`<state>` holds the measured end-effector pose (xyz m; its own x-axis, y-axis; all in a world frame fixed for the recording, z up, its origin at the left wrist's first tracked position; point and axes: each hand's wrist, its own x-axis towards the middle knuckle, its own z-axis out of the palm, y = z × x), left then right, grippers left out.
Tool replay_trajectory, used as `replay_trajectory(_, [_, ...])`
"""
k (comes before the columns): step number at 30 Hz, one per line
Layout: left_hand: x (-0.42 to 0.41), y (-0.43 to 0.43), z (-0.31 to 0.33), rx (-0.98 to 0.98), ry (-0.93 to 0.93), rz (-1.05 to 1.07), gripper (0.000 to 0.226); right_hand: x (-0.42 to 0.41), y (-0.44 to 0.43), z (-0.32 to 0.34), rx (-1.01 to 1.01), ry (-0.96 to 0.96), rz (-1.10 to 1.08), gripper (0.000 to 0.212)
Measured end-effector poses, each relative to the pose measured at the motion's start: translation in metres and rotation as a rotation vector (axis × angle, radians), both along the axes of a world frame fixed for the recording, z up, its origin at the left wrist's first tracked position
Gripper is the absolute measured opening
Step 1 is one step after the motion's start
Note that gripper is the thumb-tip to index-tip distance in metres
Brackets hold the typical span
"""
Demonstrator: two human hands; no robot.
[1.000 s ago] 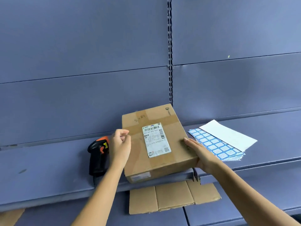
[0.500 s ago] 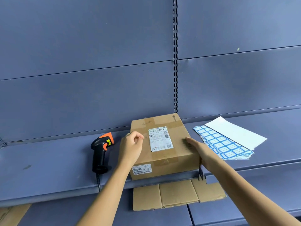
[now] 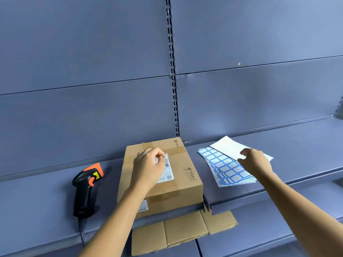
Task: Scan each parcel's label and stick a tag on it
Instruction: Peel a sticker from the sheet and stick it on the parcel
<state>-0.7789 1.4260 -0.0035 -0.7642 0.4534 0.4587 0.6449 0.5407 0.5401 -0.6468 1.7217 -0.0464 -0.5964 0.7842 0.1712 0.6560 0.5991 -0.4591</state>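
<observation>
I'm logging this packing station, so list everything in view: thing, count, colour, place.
parcel: one, brown cardboard, middle of shelf.
shipping label: one, white, on parcel top, partly under left hand.
scanner: one, black and orange, lying left of parcel.
tag sheets: a stack, blue and white, right of parcel.
flat cardboard: one, brown, lower shelf.
shelf: blue-grey.
left hand: on parcel top.
right hand: over the tag sheets.
</observation>
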Motion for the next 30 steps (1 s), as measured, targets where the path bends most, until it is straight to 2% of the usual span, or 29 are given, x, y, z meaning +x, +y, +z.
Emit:
replay_trajectory(3, [0.006, 0.027, 0.000, -0.038, -0.028, -0.067, 0.017, 0.009, 0.015, -0.011, 0.037, -0.145, -0.003, 0.040])
replay_trajectory(7, [0.012, 0.051, 0.000, -0.034, -0.067, -0.130, 0.018, 0.013, 0.022, -0.018, 0.070, -0.193, 0.013, 0.015])
replay_trajectory(8, [0.013, 0.054, -0.001, -0.047, -0.069, -0.138, 0.018, 0.013, 0.023, -0.018, 0.093, -0.184, 0.014, 0.019])
replay_trajectory(11, [0.016, 0.064, -0.005, -0.100, -0.081, -0.160, 0.018, 0.013, 0.024, -0.018, 0.216, -0.217, 0.027, 0.022])
replay_trajectory(14, [0.019, 0.072, -0.006, -0.135, -0.089, -0.182, 0.018, 0.010, 0.020, -0.015, 0.388, -0.358, 0.066, 0.022])
replay_trajectory(16, [0.021, 0.076, -0.006, -0.144, -0.087, -0.195, 0.019, 0.009, 0.017, -0.014, 0.442, -0.360, 0.072, 0.020])
replay_trajectory(18, [0.021, 0.079, -0.006, -0.141, -0.090, -0.203, 0.018, 0.007, 0.013, -0.012, 0.434, -0.226, 0.045, 0.017])
replay_trajectory(21, [0.018, 0.082, -0.008, -0.128, -0.115, -0.205, 0.018, 0.000, 0.007, 0.002, 0.426, 0.107, 0.029, 0.012])
replay_trajectory(23, [0.015, 0.081, -0.008, -0.101, -0.140, -0.207, 0.017, -0.002, -0.001, 0.018, 0.405, 0.313, 0.082, 0.012])
replay_trajectory(25, [0.012, 0.079, -0.005, -0.026, -0.202, -0.201, 0.014, -0.004, -0.018, 0.038, 0.300, 0.532, 0.172, 0.009])
replay_trajectory(28, [0.010, 0.071, 0.002, 0.142, -0.368, -0.184, 0.010, -0.010, -0.048, 0.060, -0.130, 0.814, 0.264, 0.015])
replay_trajectory(30, [0.008, 0.062, 0.004, 0.286, -0.543, -0.180, 0.025, -0.016, -0.072, 0.065, -0.514, 0.988, 0.369, 0.021])
